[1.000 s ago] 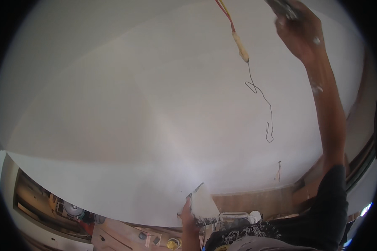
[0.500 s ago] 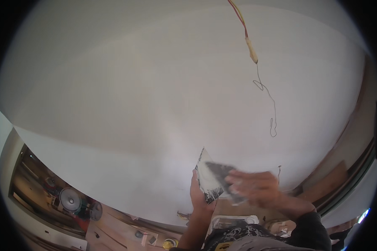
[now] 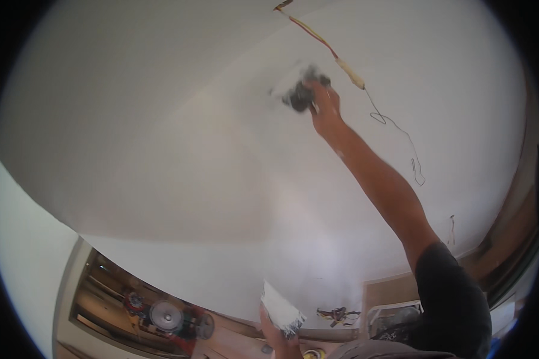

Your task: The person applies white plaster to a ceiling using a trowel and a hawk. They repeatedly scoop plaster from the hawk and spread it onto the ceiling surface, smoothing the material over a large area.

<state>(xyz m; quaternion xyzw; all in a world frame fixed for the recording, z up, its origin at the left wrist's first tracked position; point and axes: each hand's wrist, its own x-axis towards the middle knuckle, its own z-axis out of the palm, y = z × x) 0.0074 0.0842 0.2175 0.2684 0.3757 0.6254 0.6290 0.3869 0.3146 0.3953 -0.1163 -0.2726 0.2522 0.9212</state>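
From where I'm stood, the R hand [image 3: 325, 106] is up at arm's length by the pale ceiling [image 3: 179, 149], fingers curled round a dark flat tool [image 3: 298, 97]; it's blurred, so can't tell exactly how the fingertips sit or if the tool's whole edge touches, tho there's a whitish smear right by it; the L hand [image 3: 273, 336] is down low, gripping a white-coated plate [image 3: 280, 306] at its lower left edge, plate tilted; imo the tool wants a low, steady angle w/ even pressure, so neither corner digs in; long smooth strokes beat short dabs; keep the plate nearer level, else the coating could slide off.

Edges: red & yellow wires [image 3: 311, 35] hang just right of the R hand, w/ a tan wrapped end [image 3: 350, 73] and a kinked thin wire [image 3: 395, 124] trailing on; main snag risk, so I'd favour strokes leftward, where the broadest unbroken stretch lies; bundled wires [image 3: 338, 316] stick out to the plate's right, so mind swinging it that way; a round disc [image 3: 166, 315] sits lower left, well apart from the tool.
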